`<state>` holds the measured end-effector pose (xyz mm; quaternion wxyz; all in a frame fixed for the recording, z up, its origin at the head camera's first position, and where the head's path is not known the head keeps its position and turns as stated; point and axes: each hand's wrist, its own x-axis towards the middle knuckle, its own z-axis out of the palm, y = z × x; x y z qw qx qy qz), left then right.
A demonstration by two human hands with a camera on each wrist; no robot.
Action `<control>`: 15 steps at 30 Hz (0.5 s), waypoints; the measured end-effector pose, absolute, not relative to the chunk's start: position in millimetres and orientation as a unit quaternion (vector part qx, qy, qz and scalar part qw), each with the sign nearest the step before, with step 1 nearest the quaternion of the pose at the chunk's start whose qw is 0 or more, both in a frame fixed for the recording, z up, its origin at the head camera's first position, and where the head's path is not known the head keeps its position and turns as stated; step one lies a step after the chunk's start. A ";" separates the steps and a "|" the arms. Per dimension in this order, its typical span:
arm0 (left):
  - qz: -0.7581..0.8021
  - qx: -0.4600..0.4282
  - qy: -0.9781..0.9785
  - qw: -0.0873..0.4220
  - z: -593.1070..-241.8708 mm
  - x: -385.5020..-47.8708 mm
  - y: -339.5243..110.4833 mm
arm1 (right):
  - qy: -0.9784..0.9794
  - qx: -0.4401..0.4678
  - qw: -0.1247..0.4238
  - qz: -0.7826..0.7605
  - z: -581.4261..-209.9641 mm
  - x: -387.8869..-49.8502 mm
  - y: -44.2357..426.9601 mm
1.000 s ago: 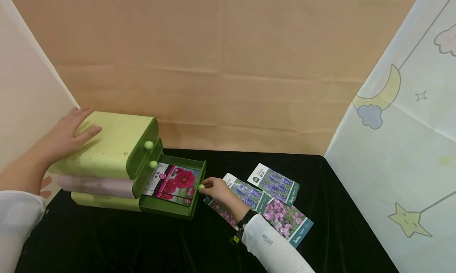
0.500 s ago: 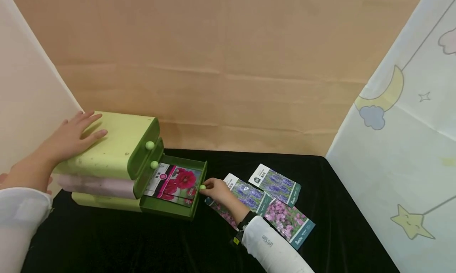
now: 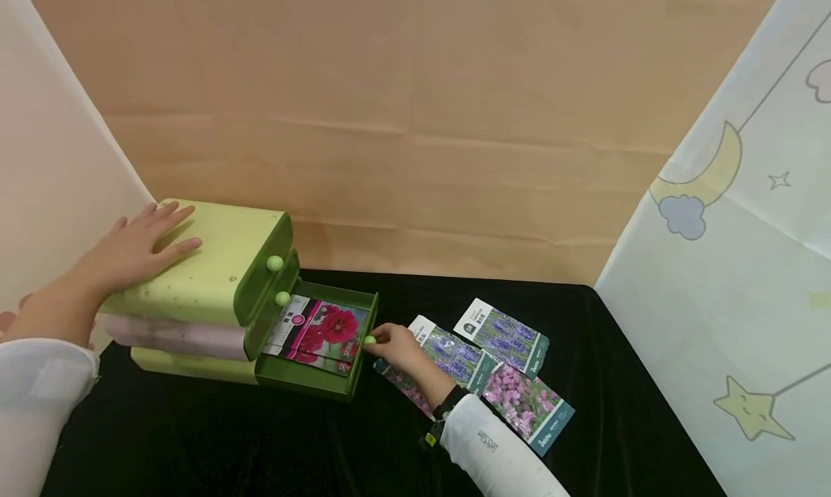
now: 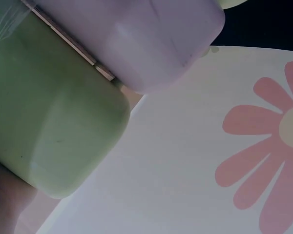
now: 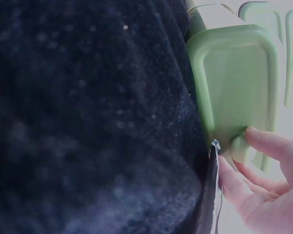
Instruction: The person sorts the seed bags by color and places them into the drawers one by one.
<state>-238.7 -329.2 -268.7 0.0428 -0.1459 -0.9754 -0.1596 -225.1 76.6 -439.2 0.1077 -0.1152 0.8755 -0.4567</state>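
Note:
A stacked drawer box in pale green and pinkish grey stands at the left. On its top rests my left hand, fingers spread. The bottom drawer is pulled out, with seed packets showing red flowers lying in it. Thumb and fingers of my right hand pinch that drawer's round green knob. In the left wrist view, the box's rear end shows, and only a bit of the hand.
Several flower packets lie to the right: two with blue flowers and others with pink flowers, partly under my right arm. Black cloth covers the table. A brown paper wall and printed side panels enclose it.
My left hand has slid slightly to the right along the box top. The right hand still pinches the knob, and the drawer stays pulled out. The head view has shifted slightly.

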 end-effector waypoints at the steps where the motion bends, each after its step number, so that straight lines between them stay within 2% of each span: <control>1: -0.157 -0.146 -0.976 0.042 -268.9 -239.0 -329.0 | 0.876 -0.116 0.107 -0.457 -438.8 -225.3 77.2; 15: -0.127 -0.144 -0.981 -0.007 -270.0 -240.3 -324.6 | 0.883 -0.147 0.101 -0.435 -431.0 -226.6 70.1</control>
